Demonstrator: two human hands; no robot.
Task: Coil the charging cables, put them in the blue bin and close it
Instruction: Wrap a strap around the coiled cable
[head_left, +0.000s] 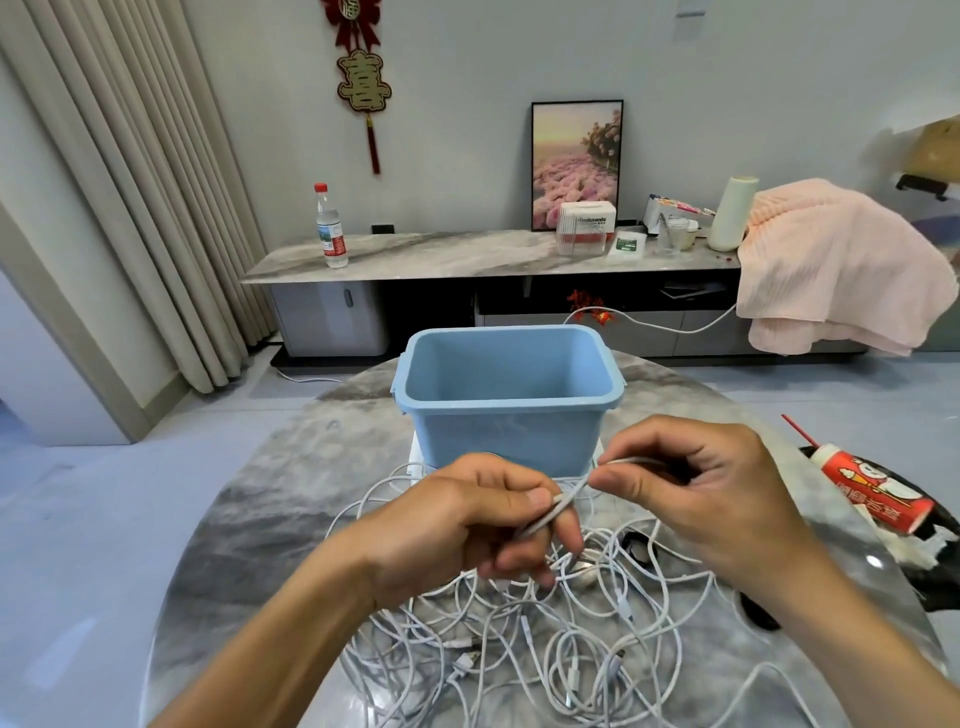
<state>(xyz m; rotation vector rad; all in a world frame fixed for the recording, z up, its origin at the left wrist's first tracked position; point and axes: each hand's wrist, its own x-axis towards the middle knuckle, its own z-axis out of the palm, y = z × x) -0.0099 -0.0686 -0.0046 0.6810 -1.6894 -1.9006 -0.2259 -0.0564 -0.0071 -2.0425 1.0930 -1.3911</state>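
Observation:
The open blue bin (506, 395) stands on the round marble table (291, 499), its inside bare, with a white lid-like panel showing under its base. In front of it lies a tangled heap of several white charging cables (545, 639). Above the heap, my left hand (467, 525) pinches the plug end of one white cable (563, 501) between thumb and fingers. My right hand (691, 483) pinches the same cable a little further along, just right of the left hand. Both hands hover in front of the bin's near wall.
A red and white tube (872, 488) lies at the table's right edge on a dark object. Behind the table runs a low marble cabinet (441, 254) with a water bottle (331, 228), boxes and a pink blanket (831, 265). Curtains hang at the left.

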